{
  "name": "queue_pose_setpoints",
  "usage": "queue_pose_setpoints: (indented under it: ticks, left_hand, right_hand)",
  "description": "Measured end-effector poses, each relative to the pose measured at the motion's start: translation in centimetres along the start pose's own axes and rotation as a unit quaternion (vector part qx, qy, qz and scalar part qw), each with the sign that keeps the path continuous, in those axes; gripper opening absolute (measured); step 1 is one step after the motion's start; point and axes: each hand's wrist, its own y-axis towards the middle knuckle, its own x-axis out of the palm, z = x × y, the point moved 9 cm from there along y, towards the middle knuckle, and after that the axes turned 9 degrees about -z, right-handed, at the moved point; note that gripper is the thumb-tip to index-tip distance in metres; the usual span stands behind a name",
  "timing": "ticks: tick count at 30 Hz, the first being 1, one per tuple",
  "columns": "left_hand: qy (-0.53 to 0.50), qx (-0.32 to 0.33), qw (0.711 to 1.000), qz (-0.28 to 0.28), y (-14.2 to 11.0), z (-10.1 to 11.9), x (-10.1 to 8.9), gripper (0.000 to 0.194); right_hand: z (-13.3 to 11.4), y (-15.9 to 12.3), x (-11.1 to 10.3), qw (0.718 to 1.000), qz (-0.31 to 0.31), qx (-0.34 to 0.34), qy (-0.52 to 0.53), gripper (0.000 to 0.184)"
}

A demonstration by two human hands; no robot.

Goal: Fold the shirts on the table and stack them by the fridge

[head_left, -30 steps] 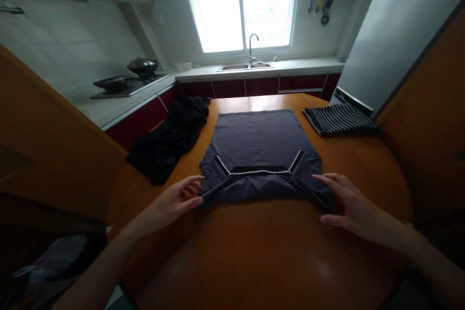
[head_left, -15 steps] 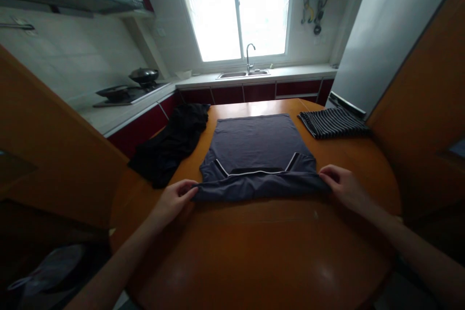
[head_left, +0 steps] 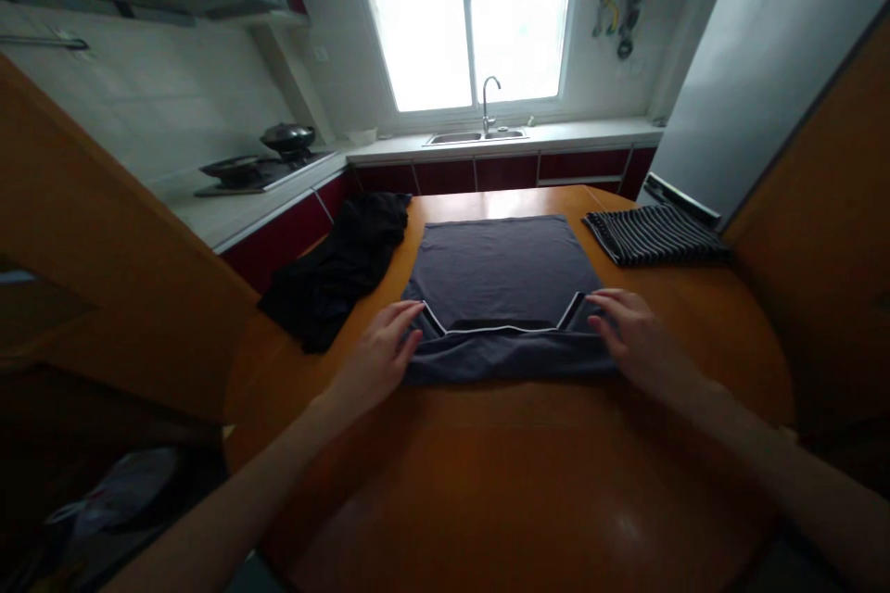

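Note:
A grey shirt (head_left: 504, 269) with black, white-edged trim lies spread on the wooden table, its near edge folded over toward the middle. My left hand (head_left: 381, 352) is at the shirt's left side, fingertips by the end of the trimmed sleeve band and thumb apart from the fingers. At the opposite side, my right hand (head_left: 636, 338) is by the right trimmed band, also with a gap between thumb and fingers. Whether the fingertips touch the cloth I cannot tell. Both hands cover parts of the shirt's side edges.
A crumpled black garment (head_left: 340, 269) lies on the table (head_left: 514, 482) at the left. A folded black-and-white striped cloth (head_left: 657, 234) rests at the right. Beyond are a counter with a sink (head_left: 455, 138), a stove with a lidded pan (head_left: 287, 138), and a fridge (head_left: 737, 65).
Half a second ago both hands pinched the ends of the shirt's folded near edge. They have since let go and moved inward and forward to the trimmed bands. The fold now lies flatter.

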Motion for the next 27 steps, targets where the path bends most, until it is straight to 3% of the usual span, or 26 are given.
queue_pose_setpoints:
  ticks: [2, 4, 7, 9, 15, 22, 27]
  left_hand:
    - [0.023, 0.094, 0.993, -0.071, 1.5, 5.1, 3.5, 0.047]
    - [0.06, 0.158, 0.979, -0.118, 2.4, 8.6, 7.2, 0.051]
    - [0.108, 0.183, 0.964, -0.157, 2.9, 10.1, 11.4, 0.056]
    - [0.118, 0.183, 0.962, -0.164, 2.9, 9.7, 12.5, 0.059]
    - [0.126, 0.179, 0.958, -0.183, 2.0, 7.8, 12.1, 0.068]
    - [0.12, 0.192, 0.949, -0.218, 0.0, 5.7, 10.3, 0.057]
    - [0.096, 0.214, 0.95, -0.207, -0.4, 6.7, 9.0, 0.064]
  right_hand:
    - [-5.3, 0.8, 2.1, 0.997, -0.027, -0.076, -0.004, 0.045]
    - [-9.3, 1.1, 5.1, 0.989, -0.068, -0.128, -0.021, 0.051]
    - [-11.2, 1.1, 9.5, 0.98, -0.125, -0.147, -0.05, 0.056]
    - [-10.5, 0.8, 11.1, 0.978, -0.143, -0.141, -0.054, 0.058]
    - [-8.2, -0.3, 11.2, 0.973, -0.158, -0.16, -0.059, 0.063]
    - [-4.6, -1.7, 9.7, 0.97, -0.183, -0.142, -0.078, 0.063]
    - [-4.4, -2.1, 8.3, 0.976, -0.158, -0.131, -0.074, 0.062]
